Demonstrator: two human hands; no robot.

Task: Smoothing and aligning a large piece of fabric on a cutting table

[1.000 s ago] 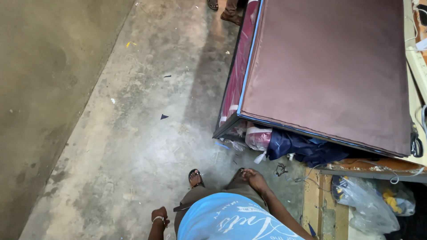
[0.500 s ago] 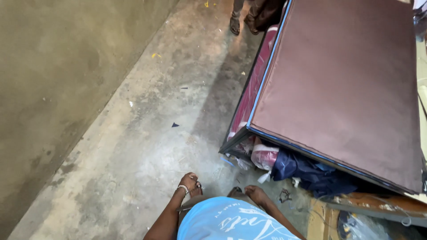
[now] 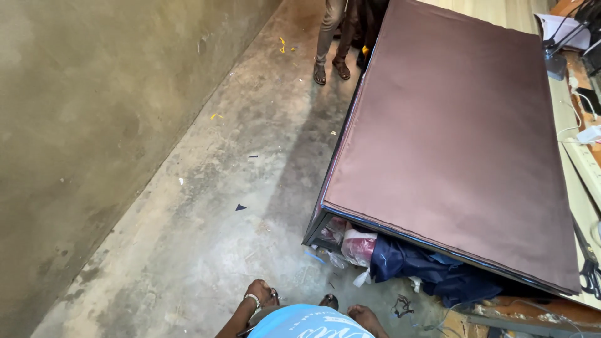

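My left hand (image 3: pixel 261 293) hangs low at the bottom of the head view. It has a bracelet at the wrist and a ring, its fingers are curled, and nothing shows in it. My right hand (image 3: pixel 367 317) shows only in part beside my light blue shirt (image 3: pixel 307 324), with its fingers hidden. Both hands hang over the concrete floor (image 3: pixel 206 238), near the corner of a large table covered in brown cloth (image 3: pixel 457 144). Neither hand touches the table.
Under the table's near corner lie a pink-and-white plastic bag (image 3: pixel 358 245) and a heap of navy cloth (image 3: pixel 432 272). Another person's legs in sandals (image 3: pixel 330 47) stand at the table's far end. A bare wall (image 3: pixel 81 125) runs along the left. Scissors (image 3: pixel 588 270) lie at the right edge.
The view has tilted up and forward, so more of the table and the other person's legs show. My left hand has stayed low near my shirt and my right hand has sunk towards the frame's bottom.
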